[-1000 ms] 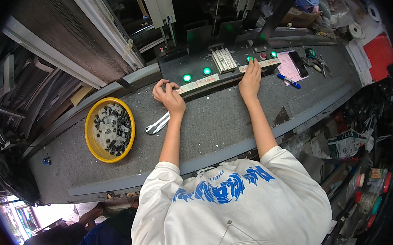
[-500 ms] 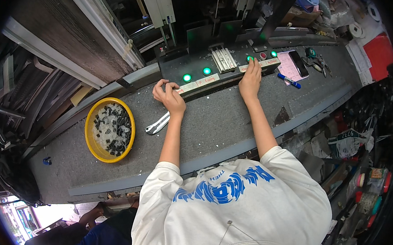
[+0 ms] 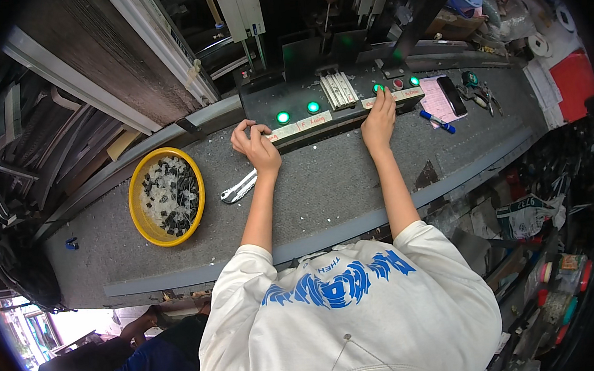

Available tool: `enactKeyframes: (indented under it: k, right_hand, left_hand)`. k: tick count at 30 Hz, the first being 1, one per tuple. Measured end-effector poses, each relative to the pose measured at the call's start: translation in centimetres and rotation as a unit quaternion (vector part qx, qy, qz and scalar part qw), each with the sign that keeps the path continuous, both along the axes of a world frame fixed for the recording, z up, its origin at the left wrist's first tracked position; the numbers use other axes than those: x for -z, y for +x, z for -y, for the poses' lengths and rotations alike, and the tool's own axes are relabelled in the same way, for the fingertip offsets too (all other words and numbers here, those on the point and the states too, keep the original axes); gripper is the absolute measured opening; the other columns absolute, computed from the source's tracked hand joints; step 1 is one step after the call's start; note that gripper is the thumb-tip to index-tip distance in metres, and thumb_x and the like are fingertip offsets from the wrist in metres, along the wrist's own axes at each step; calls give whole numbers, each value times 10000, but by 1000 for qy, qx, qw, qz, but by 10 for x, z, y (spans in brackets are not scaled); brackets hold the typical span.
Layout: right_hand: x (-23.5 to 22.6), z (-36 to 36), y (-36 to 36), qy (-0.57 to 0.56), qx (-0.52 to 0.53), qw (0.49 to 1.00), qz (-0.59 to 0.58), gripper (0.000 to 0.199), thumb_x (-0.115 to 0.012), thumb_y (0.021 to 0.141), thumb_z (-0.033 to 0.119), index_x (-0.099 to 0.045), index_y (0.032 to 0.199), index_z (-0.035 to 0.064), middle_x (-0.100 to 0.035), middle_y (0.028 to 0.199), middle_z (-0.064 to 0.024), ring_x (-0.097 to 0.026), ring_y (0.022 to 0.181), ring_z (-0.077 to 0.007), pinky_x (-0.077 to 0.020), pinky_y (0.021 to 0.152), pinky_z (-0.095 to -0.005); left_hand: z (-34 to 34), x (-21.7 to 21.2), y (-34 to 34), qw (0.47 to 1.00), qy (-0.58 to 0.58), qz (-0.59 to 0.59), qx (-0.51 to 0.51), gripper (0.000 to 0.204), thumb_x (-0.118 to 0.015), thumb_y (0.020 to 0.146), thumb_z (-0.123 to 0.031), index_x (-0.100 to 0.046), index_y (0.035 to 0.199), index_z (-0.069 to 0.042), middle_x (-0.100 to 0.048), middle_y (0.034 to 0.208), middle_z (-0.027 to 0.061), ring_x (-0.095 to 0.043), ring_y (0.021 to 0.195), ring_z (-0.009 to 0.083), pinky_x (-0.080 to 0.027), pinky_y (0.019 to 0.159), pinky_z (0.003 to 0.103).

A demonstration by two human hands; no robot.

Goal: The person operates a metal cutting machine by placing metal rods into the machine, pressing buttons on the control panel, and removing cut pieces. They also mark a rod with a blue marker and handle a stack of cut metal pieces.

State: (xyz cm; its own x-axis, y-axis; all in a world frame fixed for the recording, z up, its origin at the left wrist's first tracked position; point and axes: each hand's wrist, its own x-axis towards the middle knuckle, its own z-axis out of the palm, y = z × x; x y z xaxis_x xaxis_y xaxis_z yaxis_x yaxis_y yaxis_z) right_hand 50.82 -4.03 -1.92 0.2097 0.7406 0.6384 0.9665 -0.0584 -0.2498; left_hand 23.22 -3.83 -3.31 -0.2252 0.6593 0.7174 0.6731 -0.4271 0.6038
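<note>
A utility knife (image 3: pixel 239 188) lies on the worktop (image 3: pixel 318 198); beyond, the left hand (image 3: pixel 256 149) curls, grip unclear, at the left corner of the black control box (image 3: pixel 298 101); the right hand (image 3: pixel 379 124), unclenched, reaches a lit green push button (image 3: pixel 377 87) there.

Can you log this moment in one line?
left hand: at control panel, left end; right hand: at green button; box cutter: on bench; yellow basket: small pieces inside
</note>
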Motion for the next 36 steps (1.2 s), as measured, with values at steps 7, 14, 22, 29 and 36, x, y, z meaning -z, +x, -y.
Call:
enactKeyframes:
  k: [7, 14, 22, 29, 36]
  right_hand:
    - [0, 0, 1, -7, -4, 1000, -5, 660, -565, 752, -114, -382, 1384, -65, -396, 1432, -253, -431, 1288, -436, -373, 1095, -487]
    - [0, 1, 0, -17, 2, 1000, -9, 676, -576, 753, -110, -372, 1396, -57, -384, 1447, -245, -421, 1306, -423, -372, 1101, -485]
    - [1, 0, 0, -13, 1, 1000, -5, 674, -579, 757, -110, -371, 1396, -58, -392, 1439, -250, -423, 1304, -429, -372, 1102, -489]
    - [0, 0, 0, -12, -2, 1000, -9, 670, -573, 757, -113, -372, 1394, -61, -395, 1437, -252, -417, 1309, -433, -364, 1109, -489]
    - [-4, 0, 0, -3, -8, 1000, -21, 647, -571, 744, -119, -401, 1366, -62, -421, 1403, -251, -435, 1275, -434, -366, 1102, -479]
  left_hand:
    - [0, -1, 0, 1000, 3, 1, -1, 126, -481, 791, -24, -597, 776, -69, -517, 1138, 145, -409, 1166, 335, -253, 1017, 471]
    - [0, 0, 0, 1000, -4, 4, -1, 139, -479, 785, -11, -602, 775, -76, -520, 1140, 143, -413, 1166, 334, -255, 1017, 467]
    - [0, 0, 0, 1000, 4, 3, -1, 128, -483, 788, -19, -598, 773, -74, -519, 1141, 139, -413, 1169, 333, -255, 1014, 463]
    - [0, -1, 0, 1000, 6, 1, -4, 121, -478, 806, -36, -593, 778, -57, -531, 1119, 154, -427, 1147, 329, -266, 1009, 455]
    - [0, 1, 0, 1000, 1, 8, 1, 122, -489, 801, -21, -597, 775, -73, -522, 1130, 142, -416, 1161, 337, -257, 1012, 466]
